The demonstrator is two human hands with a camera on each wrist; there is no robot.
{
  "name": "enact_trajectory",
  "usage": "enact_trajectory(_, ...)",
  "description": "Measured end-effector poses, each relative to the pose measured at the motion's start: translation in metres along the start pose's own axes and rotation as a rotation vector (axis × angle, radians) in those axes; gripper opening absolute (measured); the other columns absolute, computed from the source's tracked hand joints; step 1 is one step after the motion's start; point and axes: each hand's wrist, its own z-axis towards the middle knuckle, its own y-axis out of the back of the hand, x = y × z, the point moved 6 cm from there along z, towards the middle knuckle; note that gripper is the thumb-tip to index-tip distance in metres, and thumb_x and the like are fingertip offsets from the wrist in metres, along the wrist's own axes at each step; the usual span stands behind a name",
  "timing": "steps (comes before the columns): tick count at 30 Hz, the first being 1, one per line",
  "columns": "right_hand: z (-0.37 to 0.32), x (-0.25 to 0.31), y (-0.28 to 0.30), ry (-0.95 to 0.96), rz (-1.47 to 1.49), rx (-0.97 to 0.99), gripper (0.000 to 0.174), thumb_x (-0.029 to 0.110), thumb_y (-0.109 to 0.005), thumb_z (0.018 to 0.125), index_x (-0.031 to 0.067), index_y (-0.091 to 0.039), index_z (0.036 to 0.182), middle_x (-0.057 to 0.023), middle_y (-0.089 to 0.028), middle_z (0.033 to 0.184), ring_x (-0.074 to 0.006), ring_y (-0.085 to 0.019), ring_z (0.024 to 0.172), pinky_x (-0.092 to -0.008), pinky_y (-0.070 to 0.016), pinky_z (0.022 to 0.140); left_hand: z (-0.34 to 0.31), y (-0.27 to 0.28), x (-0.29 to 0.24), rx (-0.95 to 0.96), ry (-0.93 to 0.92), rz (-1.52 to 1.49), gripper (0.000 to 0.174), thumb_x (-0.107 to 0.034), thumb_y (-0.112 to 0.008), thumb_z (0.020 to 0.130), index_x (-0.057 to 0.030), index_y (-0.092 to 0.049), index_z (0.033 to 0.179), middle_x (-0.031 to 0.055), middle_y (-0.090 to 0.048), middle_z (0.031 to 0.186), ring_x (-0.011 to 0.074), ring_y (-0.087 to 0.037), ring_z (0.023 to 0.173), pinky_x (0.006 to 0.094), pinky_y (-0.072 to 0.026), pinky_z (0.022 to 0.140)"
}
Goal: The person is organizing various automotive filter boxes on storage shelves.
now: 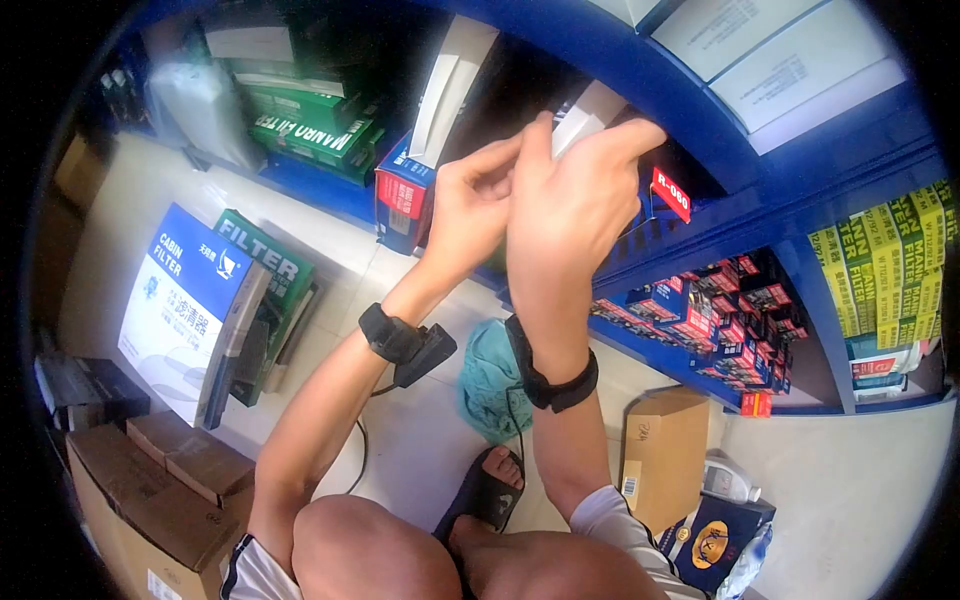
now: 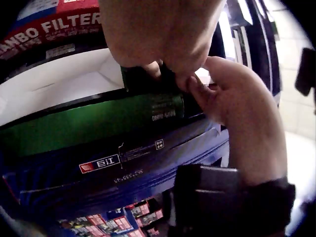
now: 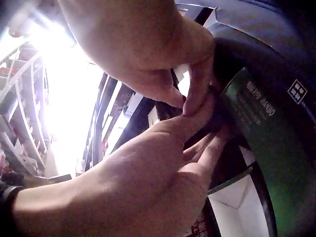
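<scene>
Both hands meet at the shelf, fingers bent and tips close together. In the left wrist view my left hand [image 2: 163, 34] comes from above and my right hand [image 2: 237, 94] from the right. Their fingertips are at the end of a green filter box [image 2: 98, 116], whose white inside [image 2: 64, 86] shows. Seen from the right wrist, my right hand [image 3: 143, 44] brings thumb and finger together above my left hand [image 3: 148, 163], whose fingers reach to the box edge. A white flap [image 1: 585, 115] shows past the right hand in the head view. I cannot tell exactly which part each hand pinches.
A red and blue filter box [image 1: 405, 200] stands beside the left hand. Below the blue shelf sit rows of small boxes [image 1: 690, 310]. On the floor are a cabin filter box [image 1: 190, 310], a teal cloth [image 1: 490, 380], and cardboard boxes [image 1: 665, 460]. Yellow-green boxes [image 1: 890, 265] are stacked at right.
</scene>
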Motion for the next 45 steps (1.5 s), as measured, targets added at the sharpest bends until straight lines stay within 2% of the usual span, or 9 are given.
enact_trajectory(6,-0.005,-0.004,0.003,0.048,0.171,-0.055,0.049,0.018,-0.079,0.096,-0.0083,-0.043,0.117,-0.0378,-0.066,0.1,-0.0564,-0.068,0.099,-0.0551,-0.0519,0.086,0.003,-0.006,0.016,-0.037,0.158,-0.227,0.069,0.002,-0.076,0.099,0.0144,-0.043,0.159,0.0238,-0.064,0.148,0.0162,-0.067,0.123,0.0299,-0.0558,0.105)
enact_trajectory(11,-0.003,-0.002,0.002,0.074,0.147,-0.069,0.052,0.015,-0.078,0.097,-0.0102,-0.04,0.122,-0.0395,-0.064,0.103,-0.0599,-0.067,0.099,-0.0595,-0.0534,0.083,0.015,-0.009,0.014,0.096,0.234,-0.301,0.019,0.007,-0.071,0.1,0.0052,-0.06,0.115,0.0133,-0.073,0.122,0.0084,-0.066,0.112,0.0244,-0.0564,0.092)
enact_trajectory(15,0.0,0.0,0.003,0.048,0.125,-0.048,0.053,0.014,-0.078,0.097,-0.0103,-0.042,0.126,-0.0406,-0.065,0.109,-0.06,-0.067,0.102,-0.0597,-0.0537,0.085,0.019,-0.01,0.012,0.09,0.214,-0.267,0.017,0.008,-0.07,0.099,-0.0009,-0.056,0.104,0.0094,-0.072,0.115,0.0069,-0.065,0.107,0.0233,-0.0556,0.089)
enact_trajectory(24,0.0,-0.002,-0.003,0.082,0.054,-0.134,0.051,0.018,-0.081,0.094,-0.0095,-0.047,0.12,-0.0374,-0.067,0.098,-0.0581,-0.066,0.096,-0.0583,-0.0501,0.083,0.024,-0.005,0.008,0.125,0.216,-0.116,0.018,0.006,-0.072,0.099,0.0043,-0.06,0.111,0.0098,-0.071,0.118,0.007,-0.065,0.106,0.0238,-0.0561,0.088)
enact_trajectory(27,-0.005,-0.003,-0.006,0.008,0.034,-0.06,0.051,0.019,-0.08,0.095,-0.0091,-0.046,0.12,-0.0367,-0.067,0.096,-0.0569,-0.067,0.096,-0.0572,-0.0506,0.082,0.019,-0.004,0.006,0.128,0.221,-0.136,0.032,-0.018,-0.082,0.102,0.0015,-0.069,0.123,-0.0001,-0.072,0.111,0.0038,-0.063,0.103,0.0252,-0.0529,0.09)
enact_trajectory(29,-0.012,-0.002,-0.003,0.034,0.068,-0.052,0.051,0.02,-0.081,0.095,-0.009,-0.047,0.12,-0.0363,-0.067,0.096,-0.0562,-0.067,0.095,-0.0565,-0.051,0.082,0.009,-0.006,-0.002,0.108,0.267,-0.152,0.039,0.003,-0.075,0.1,0.0125,-0.06,0.135,0.0135,-0.07,0.131,0.0105,-0.066,0.115,0.0253,-0.0557,0.096)
enact_trajectory(33,-0.032,0.003,0.003,0.08,0.073,-0.011,0.051,0.022,-0.081,0.095,-0.0076,-0.048,0.12,-0.0348,-0.068,0.096,-0.0542,-0.069,0.094,-0.0546,-0.0522,0.082,-0.022,0.005,-0.007,0.122,0.216,-0.013,0.067,-0.001,-0.074,0.101,0.0122,-0.045,0.16,0.0186,-0.065,0.148,0.0154,-0.064,0.131,0.031,-0.0532,0.11)
enact_trajectory(40,-0.078,0.01,0.025,-0.009,0.01,0.047,0.049,0.028,-0.085,0.089,0.0011,-0.052,0.112,-0.0241,-0.067,0.095,-0.0501,-0.071,0.09,-0.0553,-0.0557,0.073,-0.062,0.027,-0.033,0.276,0.366,-0.009,0.061,0.005,-0.071,0.1,0.01,-0.05,0.157,0.0139,-0.066,0.146,0.0164,-0.064,0.132,0.0313,-0.0527,0.111)
enact_trajectory(45,-0.114,0.013,0.047,-0.174,0.01,0.225,0.056,0.035,-0.093,0.08,0.0065,-0.056,0.111,-0.0101,-0.072,0.081,-0.0333,-0.076,0.071,-0.0456,-0.0583,0.066,-0.104,0.052,-0.048,0.321,0.516,-0.157,0.068,0.013,-0.065,0.098,0.0046,-0.047,0.163,0.0132,-0.064,0.149,0.0176,-0.063,0.134,0.0344,-0.0536,0.112)
